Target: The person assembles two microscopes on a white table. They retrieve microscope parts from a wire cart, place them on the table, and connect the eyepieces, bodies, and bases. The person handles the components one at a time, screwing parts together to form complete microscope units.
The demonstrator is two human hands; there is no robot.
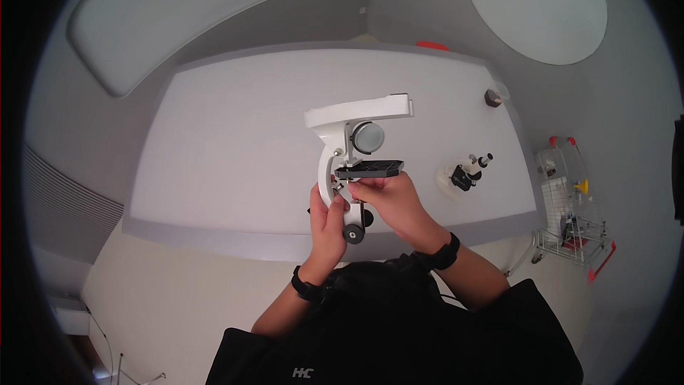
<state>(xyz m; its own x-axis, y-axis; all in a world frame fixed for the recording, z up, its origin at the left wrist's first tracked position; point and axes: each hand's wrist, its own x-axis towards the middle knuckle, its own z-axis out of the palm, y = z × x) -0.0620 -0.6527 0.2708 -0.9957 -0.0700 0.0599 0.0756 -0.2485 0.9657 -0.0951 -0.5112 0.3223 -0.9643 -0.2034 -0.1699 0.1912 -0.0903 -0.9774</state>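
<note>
A white microscope (325,171) is in my hands over the near middle of the table. Its white base (360,110) points to the far side, and the round mirror (368,137) lies between the base and the black stage (374,169). My left hand (328,232) is wrapped round the curved arm, beside the black focus knob (353,234). Just on the near side of the stage, my right hand (395,203) is closed, with thumb and fingertips at the microscope's middle. What exactly those fingertips pinch is partly hidden.
On the right of the white-covered table (214,150) stands a smaller white and black microscope (467,172). A dark container (492,98) sits at the far right edge. Beyond the right edge is a wire shopping cart (570,207) with red parts. A red object (432,45) shows behind the far edge.
</note>
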